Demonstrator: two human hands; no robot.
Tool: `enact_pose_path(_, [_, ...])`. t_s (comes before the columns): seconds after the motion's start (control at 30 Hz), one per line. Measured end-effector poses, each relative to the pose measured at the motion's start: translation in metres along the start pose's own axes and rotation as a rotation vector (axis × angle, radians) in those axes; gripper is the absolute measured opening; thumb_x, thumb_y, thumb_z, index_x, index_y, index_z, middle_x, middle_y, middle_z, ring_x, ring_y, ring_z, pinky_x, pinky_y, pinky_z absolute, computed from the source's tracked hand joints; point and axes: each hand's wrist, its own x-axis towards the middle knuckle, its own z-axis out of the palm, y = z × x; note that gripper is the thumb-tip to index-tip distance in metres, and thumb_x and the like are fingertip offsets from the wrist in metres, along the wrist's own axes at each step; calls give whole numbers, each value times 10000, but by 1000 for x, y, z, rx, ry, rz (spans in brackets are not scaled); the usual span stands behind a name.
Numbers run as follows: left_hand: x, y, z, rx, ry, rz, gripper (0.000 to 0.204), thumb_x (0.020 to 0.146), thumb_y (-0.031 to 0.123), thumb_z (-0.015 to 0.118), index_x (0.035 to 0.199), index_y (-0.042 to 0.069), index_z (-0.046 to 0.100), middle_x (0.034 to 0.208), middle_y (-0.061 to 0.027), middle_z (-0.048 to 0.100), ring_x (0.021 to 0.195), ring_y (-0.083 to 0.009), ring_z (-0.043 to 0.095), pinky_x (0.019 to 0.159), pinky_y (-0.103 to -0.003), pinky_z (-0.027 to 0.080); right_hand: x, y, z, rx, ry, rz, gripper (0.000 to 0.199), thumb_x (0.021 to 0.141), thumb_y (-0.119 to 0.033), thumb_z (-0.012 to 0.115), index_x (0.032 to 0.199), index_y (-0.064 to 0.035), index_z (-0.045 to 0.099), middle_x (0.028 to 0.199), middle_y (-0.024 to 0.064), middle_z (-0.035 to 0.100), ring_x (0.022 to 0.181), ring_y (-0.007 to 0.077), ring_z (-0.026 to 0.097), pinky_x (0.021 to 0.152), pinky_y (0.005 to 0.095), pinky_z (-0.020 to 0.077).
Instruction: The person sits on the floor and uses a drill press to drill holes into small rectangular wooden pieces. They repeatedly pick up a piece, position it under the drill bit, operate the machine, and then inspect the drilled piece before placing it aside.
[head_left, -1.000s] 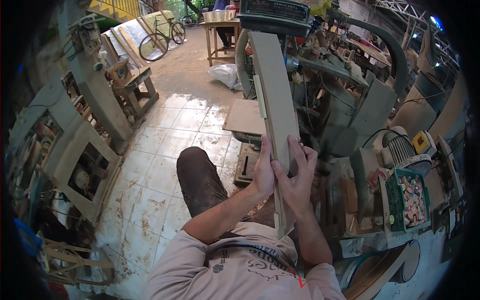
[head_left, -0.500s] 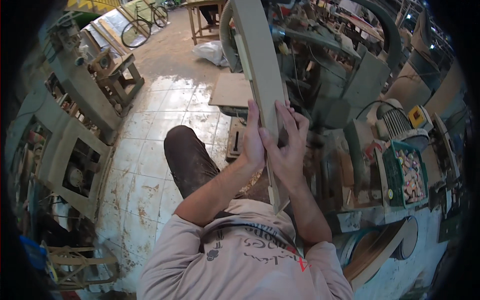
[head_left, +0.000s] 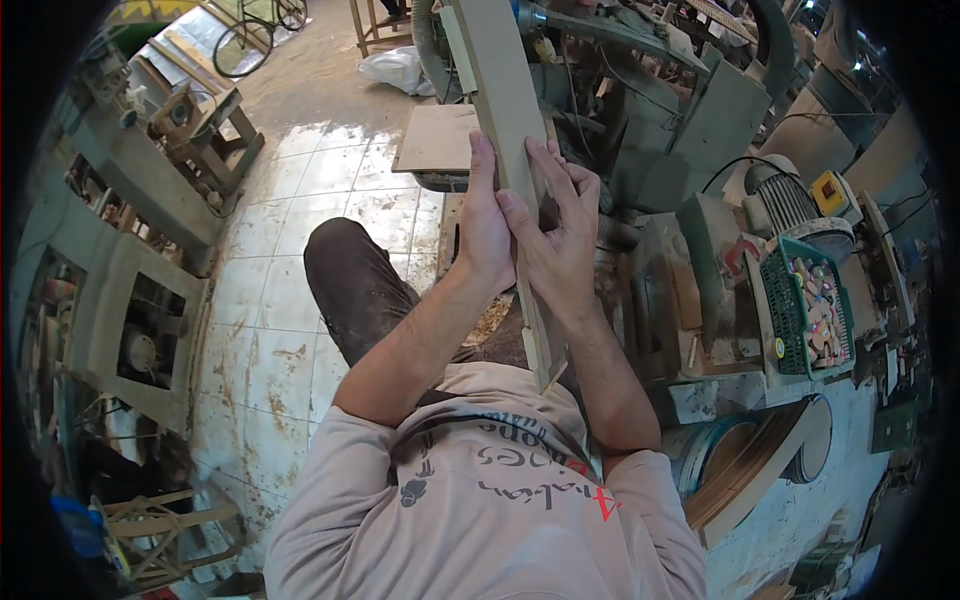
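A long, pale wooden board (head_left: 505,90) runs from the top of the view down toward my lap, its narrow lower end close to my shirt. My left hand (head_left: 486,230) lies along its left side, one digit stretched up the edge and the others hidden behind. From the right, my right hand (head_left: 560,240) grips the same board, thumb on the near face and fingers bent over the far edge. The hands are almost level with each other. Lighter strips (head_left: 460,50) sit along the board's left edge.
A small machine table (head_left: 437,140) stands ahead, left of the board. To the right are a motor (head_left: 783,200) and a green basket (head_left: 790,305) of small wooden pieces. A curved wooden piece (head_left: 755,480) is at lower right. Machines line the left, beside a dusty tiled floor (head_left: 260,380).
The whole view has shifted, so surroundings, board and hands appear higher and slightly left. Both hands keep their hold on the board, with little change in grip.
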Motion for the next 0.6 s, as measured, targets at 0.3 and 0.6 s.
enact_pose_path(0.3, [0, 0, 1, 21, 7, -9, 720, 946, 652, 306, 1202, 12, 517, 1055, -107, 586, 973, -204, 587, 877, -346, 496, -5, 5, 4, -22, 29, 12, 542, 832, -260, 728, 1312, -81, 550, 1098, 160, 414, 1035, 266, 454, 913, 380, 409])
enact_pose_path(0.6, [10, 18, 1, 99, 60, 77, 727, 948, 651, 294, 1197, 3, 512, 1041, -135, 578, 911, -224, 588, 780, -374, 538, -26, 4, 7, -42, -19, 53, 511, 850, -214, 697, 1320, -83, 546, 1094, 141, 434, 1026, 233, 431, 918, 350, 396])
